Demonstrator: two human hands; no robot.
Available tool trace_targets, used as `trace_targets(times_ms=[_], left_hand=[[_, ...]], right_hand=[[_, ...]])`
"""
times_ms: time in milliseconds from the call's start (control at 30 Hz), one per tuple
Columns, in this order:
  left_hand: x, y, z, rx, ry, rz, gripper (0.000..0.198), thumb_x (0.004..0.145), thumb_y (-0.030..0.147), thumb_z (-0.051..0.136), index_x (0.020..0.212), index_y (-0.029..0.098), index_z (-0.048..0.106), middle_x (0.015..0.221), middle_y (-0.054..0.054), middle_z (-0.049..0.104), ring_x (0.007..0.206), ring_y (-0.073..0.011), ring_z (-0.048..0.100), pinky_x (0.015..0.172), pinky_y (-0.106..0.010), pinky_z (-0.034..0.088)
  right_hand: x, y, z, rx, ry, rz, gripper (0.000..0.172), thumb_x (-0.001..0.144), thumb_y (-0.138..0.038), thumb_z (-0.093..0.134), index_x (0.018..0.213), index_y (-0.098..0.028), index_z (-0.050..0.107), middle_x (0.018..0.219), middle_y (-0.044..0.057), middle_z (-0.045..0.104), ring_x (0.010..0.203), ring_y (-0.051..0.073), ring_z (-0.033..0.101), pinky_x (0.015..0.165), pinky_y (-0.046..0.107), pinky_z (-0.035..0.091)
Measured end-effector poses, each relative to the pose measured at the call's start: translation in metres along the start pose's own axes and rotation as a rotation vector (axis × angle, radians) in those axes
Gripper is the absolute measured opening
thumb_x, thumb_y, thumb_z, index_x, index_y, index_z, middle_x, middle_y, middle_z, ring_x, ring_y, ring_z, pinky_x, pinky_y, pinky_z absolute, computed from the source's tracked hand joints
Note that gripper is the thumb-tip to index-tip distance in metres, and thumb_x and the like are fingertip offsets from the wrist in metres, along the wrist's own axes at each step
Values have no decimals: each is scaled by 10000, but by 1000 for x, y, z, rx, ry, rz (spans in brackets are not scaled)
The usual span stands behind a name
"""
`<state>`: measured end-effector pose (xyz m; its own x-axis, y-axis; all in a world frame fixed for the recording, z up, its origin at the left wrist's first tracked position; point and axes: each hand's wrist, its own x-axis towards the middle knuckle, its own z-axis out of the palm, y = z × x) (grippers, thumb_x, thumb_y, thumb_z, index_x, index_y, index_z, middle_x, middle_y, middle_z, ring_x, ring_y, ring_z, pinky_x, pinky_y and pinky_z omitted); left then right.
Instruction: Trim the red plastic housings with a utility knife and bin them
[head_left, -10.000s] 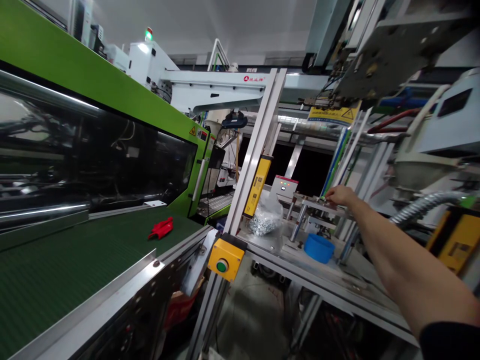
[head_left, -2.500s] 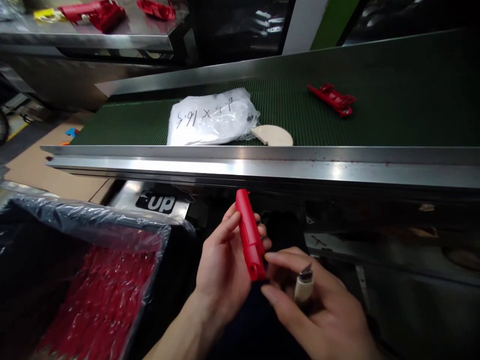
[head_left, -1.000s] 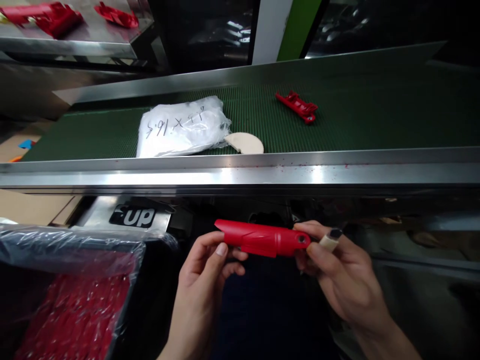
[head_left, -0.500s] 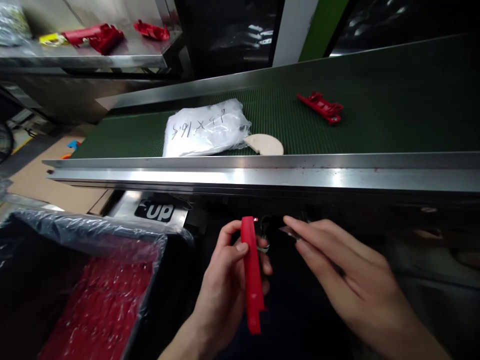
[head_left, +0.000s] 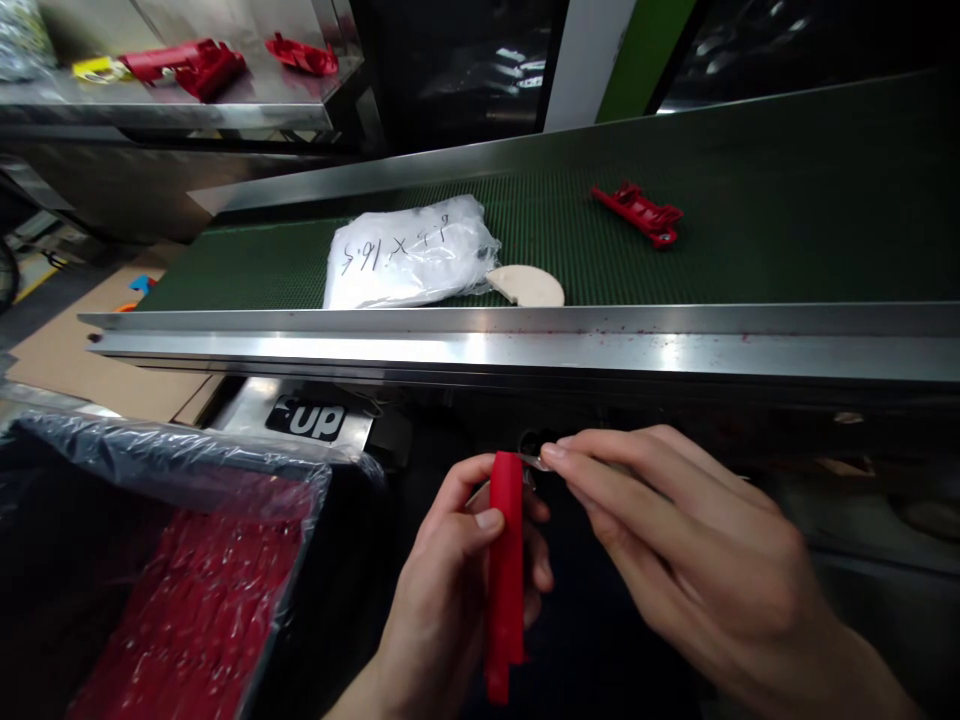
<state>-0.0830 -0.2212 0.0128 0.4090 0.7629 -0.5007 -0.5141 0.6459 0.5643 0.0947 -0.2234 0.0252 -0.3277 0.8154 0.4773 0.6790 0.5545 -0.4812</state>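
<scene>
My left hand (head_left: 450, 560) is closed round a long red plastic part (head_left: 506, 570), held nearly upright with its narrow side towards me. The thumb presses on its near side and the other fingers wrap behind. My right hand (head_left: 682, 550) pinches a small thin metal blade (head_left: 534, 461) between thumb and fingertips. Its tip meets the upper right edge of the red part, though I cannot tell how firmly it touches. Most of the blade is hidden by the fingers.
A green conveyor belt (head_left: 772, 220) with a metal rail (head_left: 585, 345) runs ahead. On it lie a white plastic-wrapped packet (head_left: 409, 255), a beige disc with a notch (head_left: 531, 286) and another red part (head_left: 639, 213). A lined black bin (head_left: 319, 530) holds several red parts at left.
My right hand has moved left, bringing the blade up to the red part's top end. My left hand has lowered the red part slightly and turned it a little.
</scene>
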Motion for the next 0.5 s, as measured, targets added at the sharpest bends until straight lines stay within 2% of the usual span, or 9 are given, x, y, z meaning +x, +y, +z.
trace_targets(times_ms=[233, 500], left_hand=[[0, -3, -2, -3, -7, 5, 237, 868, 237, 492, 1085, 218, 585, 943, -63, 610, 636, -135, 569, 474, -192, 411], [-2, -4, -2, -11, -22, 12, 239, 864, 243, 500, 1086, 216, 585, 937, -73, 613, 622, -137, 569, 456, -188, 413]], right_hand=[[-3, 0, -1, -33, -10, -29, 393, 848, 34, 560, 1215, -96, 616, 1114, 138, 642, 977, 223, 592, 819, 399, 510], [-4, 1, -1, -41, -6, -30, 414, 845, 23, 569, 1229, -126, 610, 1096, 122, 653, 957, 222, 613, 801, 383, 517]])
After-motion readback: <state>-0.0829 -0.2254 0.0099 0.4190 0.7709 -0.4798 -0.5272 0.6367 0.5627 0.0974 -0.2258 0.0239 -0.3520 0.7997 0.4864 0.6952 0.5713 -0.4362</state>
